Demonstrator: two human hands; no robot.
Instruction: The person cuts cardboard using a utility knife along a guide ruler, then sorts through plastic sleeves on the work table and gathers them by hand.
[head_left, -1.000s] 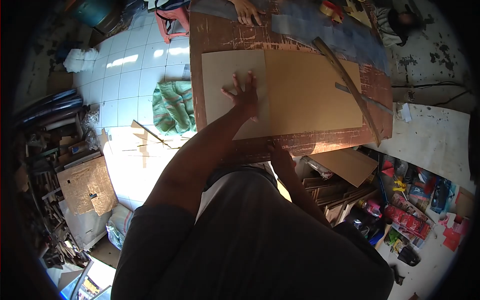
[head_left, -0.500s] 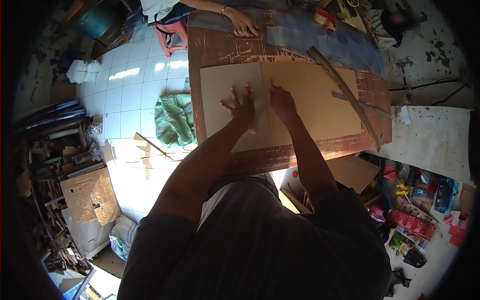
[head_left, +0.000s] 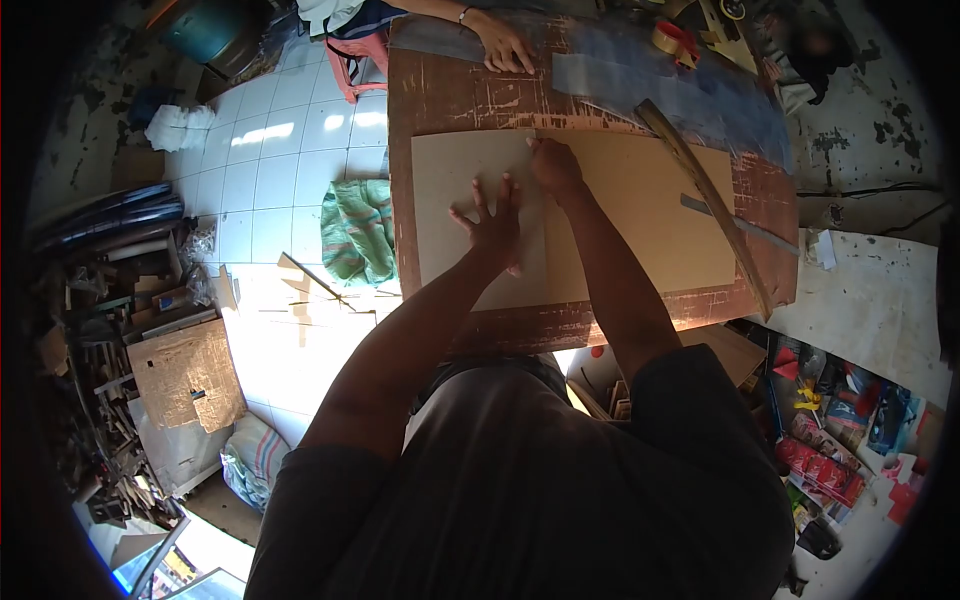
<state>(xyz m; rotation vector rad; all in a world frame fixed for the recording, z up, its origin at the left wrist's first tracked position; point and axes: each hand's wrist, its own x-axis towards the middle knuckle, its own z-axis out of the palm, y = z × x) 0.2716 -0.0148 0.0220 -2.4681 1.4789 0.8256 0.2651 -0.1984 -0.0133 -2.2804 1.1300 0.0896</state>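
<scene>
My left hand [head_left: 494, 224] lies flat with spread fingers on a grey cardboard sheet [head_left: 445, 165], pressing near its right edge. Beside it, my right hand [head_left: 556, 168] is closed at the top end of the seam where the grey sheet meets a brown cardboard sheet [head_left: 650, 220]. A thin dark tool showed at its fingers a moment ago; now the fingers cover whatever it grips. A worn wooden strip [head_left: 710, 195] lies slantwise across the right part of the brown sheet, over a narrow grey strip [head_left: 768, 234].
Another person's hand [head_left: 505, 45] rests on the far edge of the scratched table [head_left: 480, 95]. A red tape dispenser [head_left: 676, 42] stands at the back right. A green sack [head_left: 357, 235] lies on the floor to the left, and scrap wood [head_left: 110, 390] is piled farther left.
My right hand has moved away from me along the seam to the sheet's far edge. My left hand stays pressed on the grey sheet. The view has shifted slightly.
</scene>
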